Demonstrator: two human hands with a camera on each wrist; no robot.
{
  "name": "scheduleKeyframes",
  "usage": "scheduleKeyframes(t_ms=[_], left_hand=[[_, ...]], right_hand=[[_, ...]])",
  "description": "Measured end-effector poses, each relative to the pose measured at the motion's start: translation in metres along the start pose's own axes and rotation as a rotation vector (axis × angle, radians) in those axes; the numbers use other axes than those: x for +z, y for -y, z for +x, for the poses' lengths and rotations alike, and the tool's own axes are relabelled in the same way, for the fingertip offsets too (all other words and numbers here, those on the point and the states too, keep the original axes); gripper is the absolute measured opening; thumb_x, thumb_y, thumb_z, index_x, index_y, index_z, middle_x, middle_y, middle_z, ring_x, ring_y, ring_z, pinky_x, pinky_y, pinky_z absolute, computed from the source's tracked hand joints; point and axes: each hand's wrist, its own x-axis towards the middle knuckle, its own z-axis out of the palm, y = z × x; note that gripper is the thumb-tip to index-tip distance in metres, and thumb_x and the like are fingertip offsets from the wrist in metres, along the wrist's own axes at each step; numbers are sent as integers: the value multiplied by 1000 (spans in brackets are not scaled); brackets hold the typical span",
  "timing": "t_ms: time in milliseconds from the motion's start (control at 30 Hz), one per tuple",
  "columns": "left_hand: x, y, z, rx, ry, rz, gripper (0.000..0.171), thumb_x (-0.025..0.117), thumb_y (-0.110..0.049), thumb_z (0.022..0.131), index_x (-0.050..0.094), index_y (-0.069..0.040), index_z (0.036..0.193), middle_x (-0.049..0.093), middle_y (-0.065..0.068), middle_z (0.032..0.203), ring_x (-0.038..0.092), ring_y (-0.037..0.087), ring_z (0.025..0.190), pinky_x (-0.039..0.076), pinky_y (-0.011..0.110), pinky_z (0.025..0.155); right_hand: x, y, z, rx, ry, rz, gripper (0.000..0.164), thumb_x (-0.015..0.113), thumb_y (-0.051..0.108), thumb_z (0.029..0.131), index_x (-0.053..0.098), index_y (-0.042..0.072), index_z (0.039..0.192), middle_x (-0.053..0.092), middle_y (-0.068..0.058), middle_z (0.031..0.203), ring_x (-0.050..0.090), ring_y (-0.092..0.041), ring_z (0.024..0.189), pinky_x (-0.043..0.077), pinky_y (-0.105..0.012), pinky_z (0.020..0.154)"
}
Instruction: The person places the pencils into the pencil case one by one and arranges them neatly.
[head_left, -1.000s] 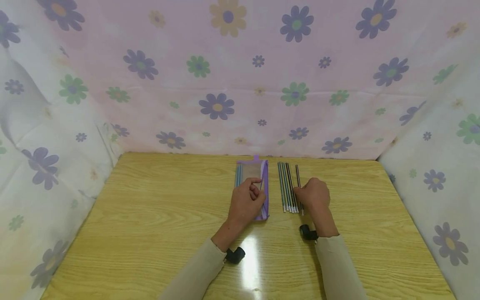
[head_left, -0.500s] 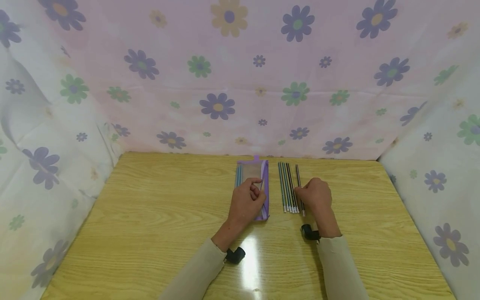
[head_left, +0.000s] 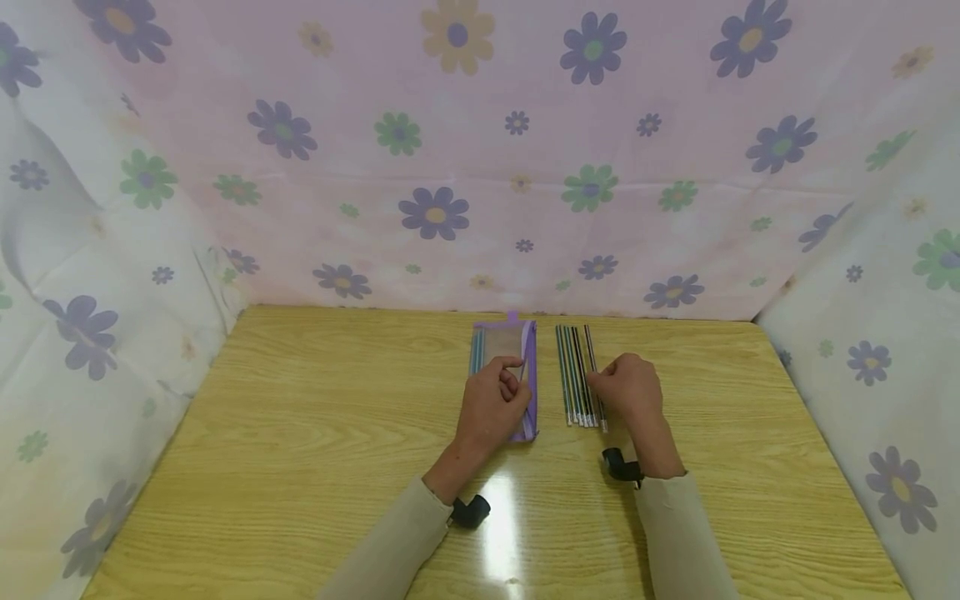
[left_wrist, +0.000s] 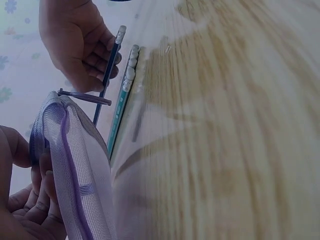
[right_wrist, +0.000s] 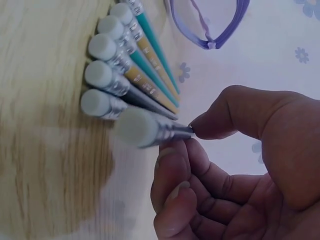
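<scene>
A purple-edged mesh pencil case lies on the table, with blue pencils showing through its left side. My left hand grips its zippered edge; in the left wrist view the mouth of the case gapes and a zipper pull sticks out at its end. To the right, my right hand pinches a dark pencil between thumb and fingers, its white eraser towards the wrist. This pencil slants close beside a row of several pencils in teal, gold and black, erasers towards me.
The wooden table ends at a flowered curtain behind, with more curtain at both sides. Black wrist cameras sit by each cuff. Light glares on the table near the left forearm.
The far end of the dark pencil in my right hand has swung left, nearer the row. My left hand and the pencil case have stayed put.
</scene>
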Motion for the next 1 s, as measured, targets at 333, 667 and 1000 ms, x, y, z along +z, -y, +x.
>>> scheduleKeyframes(t_ms=[333,667,1000], left_hand=[[-1,0,0,-5,5,7,35,66,-10,97,69,-2,130,65,-2,80,59,8,58,54,25,59],[-1,-3,0,2,-3,11,35,66,-8,96,69,0,130,65,-1,79,58,7,58,54,25,59],[-1,-3,1,3,-13,18,35,68,-8,95,69,-1,129,65,-2,79,58,8,58,53,25,59]], right_hand=[[-1,9,-3,-12,56,22,33,72,23,94,67,7,65,61,-3,60,52,-18,54,42,-34,54],[1,15,-5,-65,72,50,37,72,21,94,59,11,61,51,2,56,44,-15,52,39,-33,56],[10,21,-4,-110,52,72,23,71,18,89,67,7,70,60,-3,64,51,-17,56,43,-32,55]])
